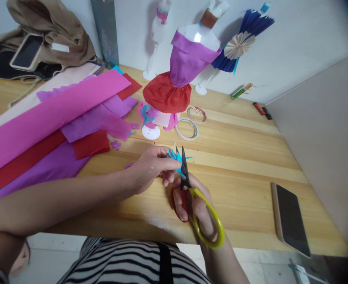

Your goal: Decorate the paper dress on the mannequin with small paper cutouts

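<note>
My left hand pinches a small piece of blue paper whose upper edge is cut into thin strips. In my right hand is a pair of scissors with one yellow and one red handle loop, fingers through both. The dark blades point away from me, slightly apart, and meet the right side of the blue piece. Beyond the hands stands a small dress form on a white base, wearing a purple top and a gathered red skirt.
Pink, purple and red paper sheets are piled on the left. Two tape rolls lie by the dress form. A phone rests near the right edge; another phone lies by a brown bag. Behind stands a blue-dressed form.
</note>
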A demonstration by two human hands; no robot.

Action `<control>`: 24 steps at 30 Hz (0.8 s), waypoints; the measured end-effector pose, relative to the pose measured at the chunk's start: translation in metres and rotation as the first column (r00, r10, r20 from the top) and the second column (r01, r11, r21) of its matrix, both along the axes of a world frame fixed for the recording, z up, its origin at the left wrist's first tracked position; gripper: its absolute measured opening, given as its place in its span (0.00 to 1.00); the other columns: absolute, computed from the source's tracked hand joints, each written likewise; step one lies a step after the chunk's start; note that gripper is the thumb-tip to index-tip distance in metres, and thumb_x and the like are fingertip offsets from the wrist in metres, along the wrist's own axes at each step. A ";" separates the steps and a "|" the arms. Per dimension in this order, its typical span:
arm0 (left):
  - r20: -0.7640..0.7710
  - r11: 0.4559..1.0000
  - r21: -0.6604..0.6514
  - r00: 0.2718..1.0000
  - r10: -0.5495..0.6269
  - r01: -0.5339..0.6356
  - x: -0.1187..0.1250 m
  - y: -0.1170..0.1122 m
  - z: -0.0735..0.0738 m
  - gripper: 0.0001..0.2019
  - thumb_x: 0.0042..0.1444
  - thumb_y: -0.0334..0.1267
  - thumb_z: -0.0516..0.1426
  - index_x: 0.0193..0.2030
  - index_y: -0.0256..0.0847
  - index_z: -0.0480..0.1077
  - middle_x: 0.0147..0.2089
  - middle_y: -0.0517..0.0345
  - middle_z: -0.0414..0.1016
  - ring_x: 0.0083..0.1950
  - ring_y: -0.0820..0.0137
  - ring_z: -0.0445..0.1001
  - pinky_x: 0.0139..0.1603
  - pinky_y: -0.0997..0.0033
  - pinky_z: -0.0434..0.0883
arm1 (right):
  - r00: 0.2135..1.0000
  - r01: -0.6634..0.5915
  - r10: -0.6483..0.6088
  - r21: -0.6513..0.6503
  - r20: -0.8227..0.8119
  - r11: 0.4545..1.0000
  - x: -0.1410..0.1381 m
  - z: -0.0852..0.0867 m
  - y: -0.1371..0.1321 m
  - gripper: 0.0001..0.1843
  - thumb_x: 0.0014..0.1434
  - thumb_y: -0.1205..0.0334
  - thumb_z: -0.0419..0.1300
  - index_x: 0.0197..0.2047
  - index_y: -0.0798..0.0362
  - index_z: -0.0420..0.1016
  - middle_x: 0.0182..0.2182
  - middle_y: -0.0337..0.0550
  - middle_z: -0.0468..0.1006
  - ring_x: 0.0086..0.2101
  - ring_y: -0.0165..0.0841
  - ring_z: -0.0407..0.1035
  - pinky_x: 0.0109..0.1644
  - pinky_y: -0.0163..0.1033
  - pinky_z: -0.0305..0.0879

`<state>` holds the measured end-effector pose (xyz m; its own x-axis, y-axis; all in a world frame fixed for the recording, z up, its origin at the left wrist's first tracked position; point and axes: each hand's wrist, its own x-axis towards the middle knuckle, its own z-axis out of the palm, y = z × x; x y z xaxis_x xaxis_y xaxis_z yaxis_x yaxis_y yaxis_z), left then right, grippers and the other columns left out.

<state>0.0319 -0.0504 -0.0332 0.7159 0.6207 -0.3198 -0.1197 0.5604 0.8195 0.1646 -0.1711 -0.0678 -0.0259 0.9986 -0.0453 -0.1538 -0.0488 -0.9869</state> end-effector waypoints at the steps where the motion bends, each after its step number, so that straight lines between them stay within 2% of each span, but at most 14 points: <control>1: -0.002 1.000 0.004 1.000 -0.014 0.014 0.000 0.001 0.000 0.06 0.43 0.36 0.60 0.22 0.38 0.66 0.17 0.62 0.67 0.18 0.77 0.64 0.18 0.78 0.60 | 1.000 0.005 -0.005 0.002 -0.002 1.000 0.000 0.000 0.000 0.31 0.62 0.27 0.56 0.46 0.49 0.70 0.15 0.26 0.60 0.14 0.25 0.47 0.19 0.35 0.44; 7: 0.007 0.999 0.013 0.999 -0.044 0.044 -0.001 0.004 -0.002 0.07 0.45 0.36 0.60 0.23 0.38 0.66 0.19 0.63 0.67 0.18 0.78 0.64 0.19 0.78 0.60 | 0.999 0.040 -0.040 -0.008 -0.015 0.999 0.000 -0.001 -0.002 0.30 0.61 0.28 0.58 0.45 0.49 0.71 0.16 0.27 0.61 0.14 0.24 0.47 0.17 0.35 0.42; 16: 0.032 1.000 -0.027 0.999 -0.005 0.006 0.000 0.005 -0.004 0.08 0.46 0.37 0.62 0.25 0.38 0.67 0.21 0.63 0.68 0.19 0.77 0.65 0.18 0.77 0.61 | 0.997 0.073 -0.073 0.001 -0.040 0.997 0.000 -0.005 -0.002 0.30 0.61 0.29 0.59 0.44 0.49 0.71 0.17 0.26 0.62 0.13 0.22 0.47 0.15 0.32 0.42; 24: 0.024 0.999 0.014 0.999 -0.036 0.036 -0.001 0.006 -0.005 0.07 0.46 0.36 0.62 0.26 0.38 0.68 0.19 0.64 0.66 0.18 0.78 0.64 0.19 0.78 0.59 | 0.998 0.065 -0.065 0.005 -0.018 0.998 0.000 -0.002 -0.001 0.28 0.62 0.30 0.59 0.42 0.48 0.70 0.15 0.25 0.60 0.12 0.23 0.46 0.16 0.33 0.42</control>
<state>0.0313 -0.0439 -0.0385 0.7452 0.5985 -0.2940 -0.1197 0.5538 0.8240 0.1646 -0.1721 -0.0695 0.0385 0.9985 -0.0402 -0.1738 -0.0329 -0.9842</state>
